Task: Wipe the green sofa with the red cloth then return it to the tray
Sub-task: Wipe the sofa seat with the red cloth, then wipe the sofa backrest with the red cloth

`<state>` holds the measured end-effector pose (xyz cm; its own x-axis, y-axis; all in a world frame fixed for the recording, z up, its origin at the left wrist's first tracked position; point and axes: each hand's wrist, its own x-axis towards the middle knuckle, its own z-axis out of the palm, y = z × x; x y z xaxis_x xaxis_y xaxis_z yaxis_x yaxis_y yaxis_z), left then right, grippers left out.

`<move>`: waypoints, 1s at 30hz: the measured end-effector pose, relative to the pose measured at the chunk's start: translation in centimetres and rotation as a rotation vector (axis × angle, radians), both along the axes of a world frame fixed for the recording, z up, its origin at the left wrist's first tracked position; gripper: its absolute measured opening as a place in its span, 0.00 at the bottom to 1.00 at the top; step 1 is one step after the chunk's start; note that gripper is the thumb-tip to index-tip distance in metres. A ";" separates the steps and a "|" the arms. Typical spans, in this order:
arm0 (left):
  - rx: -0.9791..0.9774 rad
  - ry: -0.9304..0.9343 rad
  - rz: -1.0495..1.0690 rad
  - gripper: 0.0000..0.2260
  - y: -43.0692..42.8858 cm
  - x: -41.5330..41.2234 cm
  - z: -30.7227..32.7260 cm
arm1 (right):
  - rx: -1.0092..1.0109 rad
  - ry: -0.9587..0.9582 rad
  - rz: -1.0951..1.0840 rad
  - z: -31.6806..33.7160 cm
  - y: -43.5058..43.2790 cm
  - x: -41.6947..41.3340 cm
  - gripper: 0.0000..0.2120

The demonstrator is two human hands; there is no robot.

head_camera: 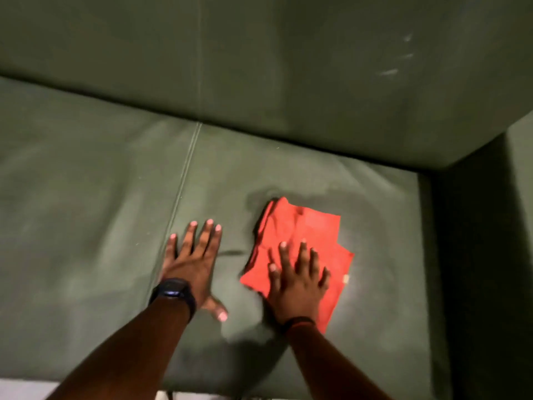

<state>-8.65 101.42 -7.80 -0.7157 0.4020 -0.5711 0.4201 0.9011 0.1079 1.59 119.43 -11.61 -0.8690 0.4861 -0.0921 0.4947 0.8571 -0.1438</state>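
The green sofa fills the view, its seat cushion in front and the backrest above. A folded red cloth lies flat on the right part of the seat. My right hand presses down on the near half of the cloth with fingers spread. My left hand rests flat on the bare seat just left of the cloth, fingers apart, holding nothing; a dark watch sits on that wrist. No tray is in view.
A stitched seam runs down the seat left of my left hand. The sofa's armrest rises at the right edge. Pale scuff marks show on the backrest. A strip of light floor shows bottom left.
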 end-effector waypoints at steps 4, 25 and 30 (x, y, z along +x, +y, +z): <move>-0.060 -0.028 0.005 0.72 1.3 -0.6 2.1 | -0.242 0.128 -0.129 1.0 -1.2 -1.9 0.21; 0.328 0.838 0.007 0.68 15.5 -24.4 15.6 | -0.146 0.825 -0.226 17.7 15.2 -28.4 0.37; 0.338 0.869 0.034 0.69 16.0 -25.0 14.8 | 0.127 0.645 -0.037 14.7 15.4 -28.2 0.40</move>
<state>-33.64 117.45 7.03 -0.8514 0.4203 0.3139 0.4505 0.8924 0.0270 -26.57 134.83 3.07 -0.7131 0.4893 0.5020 0.3722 0.8711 -0.3203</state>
